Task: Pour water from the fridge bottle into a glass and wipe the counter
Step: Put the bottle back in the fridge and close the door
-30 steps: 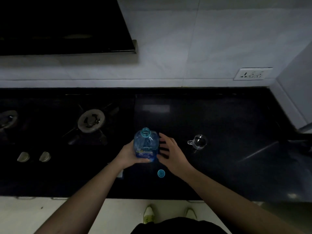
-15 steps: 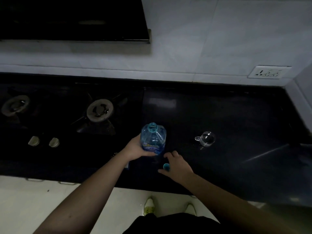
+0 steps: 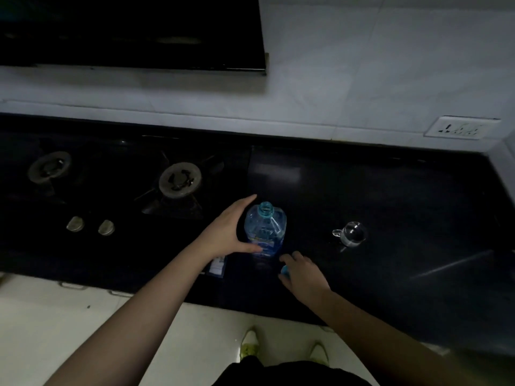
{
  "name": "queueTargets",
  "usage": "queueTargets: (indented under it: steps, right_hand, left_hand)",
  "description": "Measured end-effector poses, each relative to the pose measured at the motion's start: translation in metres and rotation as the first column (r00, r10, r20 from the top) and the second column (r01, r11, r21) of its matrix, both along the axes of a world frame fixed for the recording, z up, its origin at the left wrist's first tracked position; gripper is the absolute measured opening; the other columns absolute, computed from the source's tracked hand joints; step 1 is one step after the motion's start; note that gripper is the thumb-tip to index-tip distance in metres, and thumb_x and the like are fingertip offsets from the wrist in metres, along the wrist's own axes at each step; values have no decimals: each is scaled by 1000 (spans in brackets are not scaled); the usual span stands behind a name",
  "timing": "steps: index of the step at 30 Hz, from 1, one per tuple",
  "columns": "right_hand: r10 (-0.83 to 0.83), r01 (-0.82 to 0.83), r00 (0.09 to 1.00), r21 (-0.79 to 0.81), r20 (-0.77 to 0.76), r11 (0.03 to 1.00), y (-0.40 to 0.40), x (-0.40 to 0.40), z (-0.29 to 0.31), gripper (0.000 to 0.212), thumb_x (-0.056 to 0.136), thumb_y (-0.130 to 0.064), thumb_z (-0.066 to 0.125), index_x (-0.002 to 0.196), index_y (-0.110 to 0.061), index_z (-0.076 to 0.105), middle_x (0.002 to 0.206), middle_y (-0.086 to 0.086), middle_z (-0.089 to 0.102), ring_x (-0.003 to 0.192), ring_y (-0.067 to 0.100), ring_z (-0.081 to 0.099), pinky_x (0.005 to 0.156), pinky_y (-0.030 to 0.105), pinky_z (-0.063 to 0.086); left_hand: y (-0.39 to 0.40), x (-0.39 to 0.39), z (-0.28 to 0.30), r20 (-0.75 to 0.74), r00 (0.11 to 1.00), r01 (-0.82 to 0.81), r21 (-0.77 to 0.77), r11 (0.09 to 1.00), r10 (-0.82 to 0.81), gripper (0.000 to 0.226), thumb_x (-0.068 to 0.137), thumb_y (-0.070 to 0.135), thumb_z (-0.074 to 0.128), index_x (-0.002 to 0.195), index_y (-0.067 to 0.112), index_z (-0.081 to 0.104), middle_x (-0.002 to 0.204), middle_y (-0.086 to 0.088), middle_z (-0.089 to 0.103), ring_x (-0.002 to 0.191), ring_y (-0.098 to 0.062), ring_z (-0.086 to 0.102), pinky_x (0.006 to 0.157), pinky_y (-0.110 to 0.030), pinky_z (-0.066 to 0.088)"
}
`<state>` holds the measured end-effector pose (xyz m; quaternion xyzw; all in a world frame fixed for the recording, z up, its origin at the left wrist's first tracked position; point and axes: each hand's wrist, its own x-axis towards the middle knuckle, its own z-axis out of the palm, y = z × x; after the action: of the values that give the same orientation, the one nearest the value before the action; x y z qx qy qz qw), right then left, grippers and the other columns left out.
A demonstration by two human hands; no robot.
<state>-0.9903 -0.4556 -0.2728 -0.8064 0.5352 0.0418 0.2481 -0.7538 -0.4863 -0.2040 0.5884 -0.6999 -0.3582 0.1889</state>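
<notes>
counter [image 3: 390, 190]: dark | on it: bottle [image 3: 265, 232], uncapped; glass [image 3: 353, 233]; cap [image 3: 284, 270], apparently

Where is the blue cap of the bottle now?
In the head view the blue cap lies on the dark counter, just in front of the open bottle, under the right hand.

We see a dim kitchen under weak, cool light. The black tabletop [image 3: 390, 190] swallows most detail; a pale rectangular reflection lies on it just beyond the bottle [image 3: 265, 231], and a thin streak of glare runs to the right of the glass [image 3: 351, 233]. The white wall [image 3: 362, 65] behind the tabletop is the brightest area. Straight edges bow near the borders from the wide lens, and fine detail looks soft and noisy.
</notes>
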Motion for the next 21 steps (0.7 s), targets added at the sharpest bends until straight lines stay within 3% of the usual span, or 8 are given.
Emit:
queueTargets:
  steps: [2,6,7,9,12,15,18,21]
  right_hand:
    - [-117,120,984,-13,136,993,-10,-5,13,37,94,-34,56,130,-24,55,121,7,50,103,26,59,91,31,47]
    - [-277,344,851,-75,446,936,-40,-15,65,22,92,-27,65,111,-19,69,99,1,54,78,15,59,76,19,50]
    - [-277,362,822,-80,498,929,-46,-15,83,20,91,-28,65,109,-20,69,98,-1,55,77,8,57,71,9,46]
    - [-273,380,750,-55,602,923,-54,-11,113,18,88,-29,69,105,-21,68,96,-6,59,79,0,57,70,2,42]
    - [-268,359,603,44,752,932,-55,1,144,18,79,-21,79,92,-23,66,87,-9,68,76,-2,63,70,8,48]
    - [-167,265,653,-16,739,964,-55,15,152,26,77,-22,81,91,-33,62,91,-10,68,85,1,64,76,12,50]
    - [-57,146,745,-79,664,986,-55,25,150,33,84,-24,75,113,-29,61,105,-13,63,95,-7,57,82,5,42]
    - [8,75,814,-119,581,990,-57,29,146,38,89,-27,69,125,-26,58,112,-15,57,103,-1,53,88,10,39]
  left_hand:
    - [-1,-4,8,47,999,6,-41,999,-5,120,62,48,88,154,37,12,160,8,19,144,-7,21,118,-31,23]
    - [-3,-14,14,81,996,45,-97,994,-37,117,64,49,87,155,29,16,158,7,23,141,-6,25,115,-24,22]
    - [-3,-17,15,90,994,64,-116,991,-54,115,65,49,87,154,26,19,157,7,25,140,-6,27,115,-23,22]
    - [-2,-22,14,85,993,94,-132,987,-83,108,67,46,87,152,19,26,152,6,33,136,-5,33,115,-24,27]
    - [-2,-25,13,35,997,72,-149,986,-67,93,69,39,87,145,20,37,141,7,42,126,-5,43,111,-28,36]
    - [-4,-26,11,28,997,74,-151,986,-70,87,71,36,86,142,20,39,137,7,44,122,-6,44,107,-24,35]
    - [-3,-24,6,30,997,79,-142,987,-76,87,73,41,84,144,21,38,138,9,42,124,-4,41,108,-25,34]
    - [-2,-23,1,16,998,62,-138,988,-60,90,73,42,83,146,21,35,141,8,42,126,-5,41,110,-26,34]
